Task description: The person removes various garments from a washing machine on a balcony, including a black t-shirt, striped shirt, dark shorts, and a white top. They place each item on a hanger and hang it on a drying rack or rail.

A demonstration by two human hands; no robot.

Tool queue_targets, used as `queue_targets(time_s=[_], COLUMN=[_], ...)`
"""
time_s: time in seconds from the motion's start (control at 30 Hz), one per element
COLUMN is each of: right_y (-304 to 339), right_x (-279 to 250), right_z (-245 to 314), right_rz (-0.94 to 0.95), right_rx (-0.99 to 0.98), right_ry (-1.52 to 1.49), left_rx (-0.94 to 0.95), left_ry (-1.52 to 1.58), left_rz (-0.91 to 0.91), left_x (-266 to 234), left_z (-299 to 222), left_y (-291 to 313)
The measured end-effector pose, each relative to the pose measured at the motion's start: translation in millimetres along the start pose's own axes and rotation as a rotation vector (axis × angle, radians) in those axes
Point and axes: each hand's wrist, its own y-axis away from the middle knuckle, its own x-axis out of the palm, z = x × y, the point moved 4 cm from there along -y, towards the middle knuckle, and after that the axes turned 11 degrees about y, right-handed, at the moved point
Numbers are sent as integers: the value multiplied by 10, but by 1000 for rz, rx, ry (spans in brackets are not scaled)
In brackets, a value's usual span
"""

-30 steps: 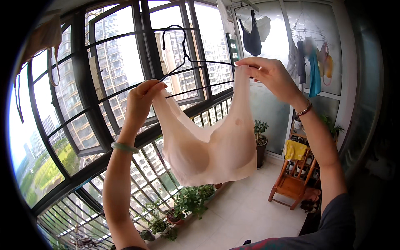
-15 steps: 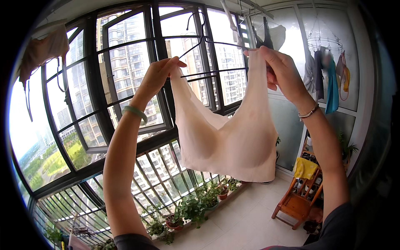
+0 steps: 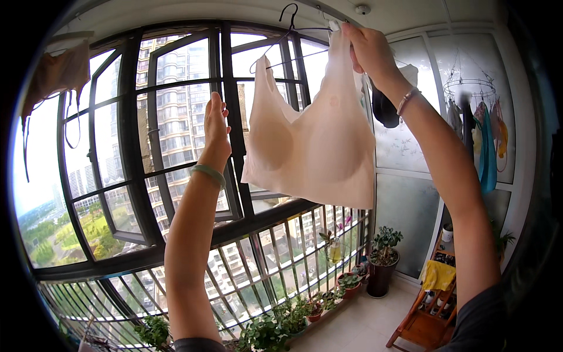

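A pale pink bra hangs from a thin dark hanger, its cups facing me, in front of the window. My right hand is closed at the top of the bra's right strap, by that end of the hanger; the fingertips are partly hidden behind the strap. The left strap loops over the other end of the hanger with no hand on it. Left of the bra and apart from it, my left hand is raised with fingers stretched upward, holding nothing.
Dark-framed windows and a metal railing run along the left. Another garment hangs at upper left, and a round drying rack with clothes at right. Potted plants and a wooden chair stand below.
My left hand has let go of the left strap and moved down and left. My right hand has risen with the bra and hanger. The view has shifted, showing more ceiling.
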Motion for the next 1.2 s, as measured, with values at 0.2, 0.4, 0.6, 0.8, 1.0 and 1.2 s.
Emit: queue_targets(time_s=[0.2,0.4,0.6,0.8,1.0,1.2], right_y=[-814,-1645,-2289,-2784,-3178,-3376], right_x=[270,506,703,884,1069,1231], right_z=[-147,-673,-979,-1049,-1117,-1228], right_rz=[-121,-332,-631,-714,-750,-790], right_rx=[-123,-321,-568,-621,-642,-664], right_ry=[314,474,833,953,1075,1024], left_rx=[-296,61,306,385,361,333], left_ry=[252,145,43,45,-7,32], left_rz=[-128,123,322,318,274,330], left_x=[224,885,1289,1299,1217,1176], left_z=[534,586,666,675,781,850], left_y=[-53,-222,-528,-683,-937,-1096])
